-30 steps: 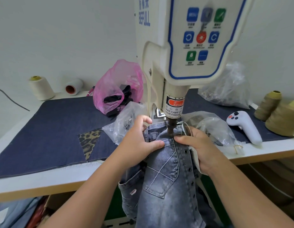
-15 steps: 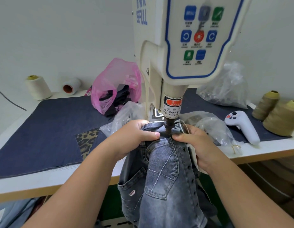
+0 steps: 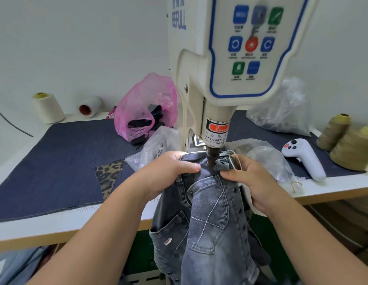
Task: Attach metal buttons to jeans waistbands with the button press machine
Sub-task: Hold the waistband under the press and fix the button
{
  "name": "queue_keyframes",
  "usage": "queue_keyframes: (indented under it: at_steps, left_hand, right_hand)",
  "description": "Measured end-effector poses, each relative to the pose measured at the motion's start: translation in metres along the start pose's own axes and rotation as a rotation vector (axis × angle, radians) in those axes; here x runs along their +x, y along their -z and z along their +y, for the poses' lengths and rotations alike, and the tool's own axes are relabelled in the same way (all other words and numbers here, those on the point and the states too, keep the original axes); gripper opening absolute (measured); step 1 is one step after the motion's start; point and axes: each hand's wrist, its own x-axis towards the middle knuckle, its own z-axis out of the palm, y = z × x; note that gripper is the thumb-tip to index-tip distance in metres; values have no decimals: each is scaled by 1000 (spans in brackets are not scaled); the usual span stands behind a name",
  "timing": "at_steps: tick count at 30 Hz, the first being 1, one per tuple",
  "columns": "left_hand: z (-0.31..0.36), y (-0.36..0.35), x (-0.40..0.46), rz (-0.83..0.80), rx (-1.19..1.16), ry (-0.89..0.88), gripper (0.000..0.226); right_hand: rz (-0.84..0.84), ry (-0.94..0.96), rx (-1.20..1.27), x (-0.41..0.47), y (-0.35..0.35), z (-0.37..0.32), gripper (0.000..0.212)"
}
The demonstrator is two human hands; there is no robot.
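While the jeans point(image 3: 207, 212) hang off the tabletop point(image 3: 333, 188) edge, their waistband point(image 3: 201, 161) lies crosswise under the press plunger point(image 3: 210, 159). The left hand point(image 3: 168, 173) and right hand point(image 3: 251, 177) each pinch the band, one either side, about equally near the plunger, thumbs just beside it.

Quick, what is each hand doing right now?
Left hand: grips the jeans waistband left of the press head.
Right hand: pinches the waistband on the right side.
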Motion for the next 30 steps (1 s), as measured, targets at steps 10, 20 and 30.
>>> queue_keyframes:
  at_steps: [10,20,30]
  left_hand:
    - [-2,6,5,-77,-136,91,37]
    - [0,1,5,-106,-114,103,50]
    - [2,-4,10,48,-142,110,58]
  right_hand:
    - [-55,-88,-117,5,5,-5,34]
    - [-145,-133,-131,-1,9,-12,50]
    - [-74,-113,-130,7,2,-11,29]
